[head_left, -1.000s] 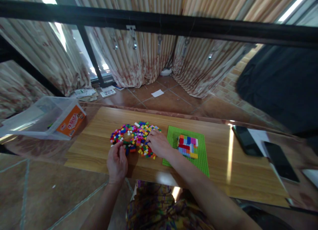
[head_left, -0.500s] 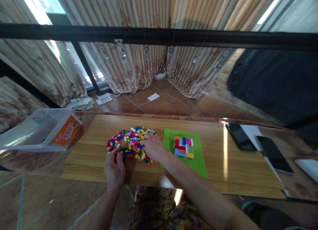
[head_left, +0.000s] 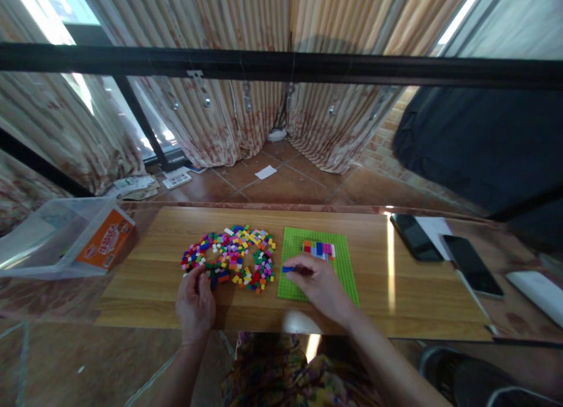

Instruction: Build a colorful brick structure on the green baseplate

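My right hand (head_left: 319, 281) is closed in a pinch on a small dark-blue toy brick (head_left: 288, 269), held over the left part of the green baseplate (head_left: 343, 243). Behind the fingers, a flat build of coloured bricks (head_left: 319, 248) sits on that plate, its near part hidden by the hand. To the left spreads a pile of small multicoloured bricks (head_left: 233, 248). My left hand (head_left: 196, 301) rests at the pile's near left edge, fingers loosely bent and apart, with no brick visible in them. Dark bricks lie just right of its fingertips.
All this lies on a wooden board (head_left: 149, 290). A clear plastic bin (head_left: 57, 243) with an orange label stands at the left. Two dark phones (head_left: 416, 237) and some white paper (head_left: 433, 234) lie at the right. A black bar (head_left: 264, 64) crosses beyond the board.
My right hand has moved right from the brick pile to above the green baseplate, now carrying a blue brick. My left hand stays beside the pile. The whole view has shifted slightly.
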Demonstrator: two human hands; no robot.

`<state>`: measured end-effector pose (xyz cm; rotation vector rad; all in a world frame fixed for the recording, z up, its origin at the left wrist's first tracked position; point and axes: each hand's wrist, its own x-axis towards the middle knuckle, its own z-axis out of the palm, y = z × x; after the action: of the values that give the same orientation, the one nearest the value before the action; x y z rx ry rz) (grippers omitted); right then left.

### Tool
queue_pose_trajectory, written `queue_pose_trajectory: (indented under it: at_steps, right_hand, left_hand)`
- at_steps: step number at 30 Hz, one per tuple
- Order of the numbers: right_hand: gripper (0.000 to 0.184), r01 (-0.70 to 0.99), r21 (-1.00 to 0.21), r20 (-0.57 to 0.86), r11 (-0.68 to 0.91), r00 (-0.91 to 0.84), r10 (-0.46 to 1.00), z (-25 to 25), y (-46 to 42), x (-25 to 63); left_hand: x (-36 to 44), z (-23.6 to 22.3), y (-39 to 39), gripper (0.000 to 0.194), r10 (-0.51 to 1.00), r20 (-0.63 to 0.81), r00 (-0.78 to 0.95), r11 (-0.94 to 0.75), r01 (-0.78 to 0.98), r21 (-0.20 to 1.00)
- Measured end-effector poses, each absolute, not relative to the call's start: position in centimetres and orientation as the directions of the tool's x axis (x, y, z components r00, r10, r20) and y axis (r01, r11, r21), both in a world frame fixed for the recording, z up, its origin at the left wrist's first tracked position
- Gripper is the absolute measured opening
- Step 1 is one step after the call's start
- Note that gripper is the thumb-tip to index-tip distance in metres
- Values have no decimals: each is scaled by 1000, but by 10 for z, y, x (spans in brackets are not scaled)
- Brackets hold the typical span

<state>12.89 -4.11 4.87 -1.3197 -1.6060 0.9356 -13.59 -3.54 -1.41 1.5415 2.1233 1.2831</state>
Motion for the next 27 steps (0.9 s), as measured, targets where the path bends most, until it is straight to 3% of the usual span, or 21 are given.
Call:
queue_pose_trajectory:
  at_steps: [3, 7, 12, 18, 22, 27]
  right_hand:
    - [15, 341, -937, 117, 76, 101, 988, 32, -55, 173]
    - [22, 490, -872, 125, -2, 225, 966, 23, -60, 218]
    - [18, 736, -675, 257, 45, 178, 950, 27, -49, 223]
    - [18, 816, -568, 333, 106, 111, 936, 16, -36, 212]
    - [18, 828, -548, 393, 119, 129, 911, 10, -34, 212]
    - [18, 782, -616, 411, 93, 218, 885, 6, -34, 209]
  left_hand:
    - [-135, -14, -35, 33, 852, 298, -431, 71, 658, 749]
    - [-136, -14, -35, 32, 855, 296, -425, 68, 658, 750]
    - [-137, -14, -34, 33, 859, 298, -416, 69, 671, 738]
    - [-137, -13, -33, 34, 861, 293, -416, 77, 675, 733]
    - [-137, -12, -33, 36, 864, 285, -414, 86, 681, 727]
    - [-136, -11, -35, 35, 865, 272, -421, 96, 672, 734]
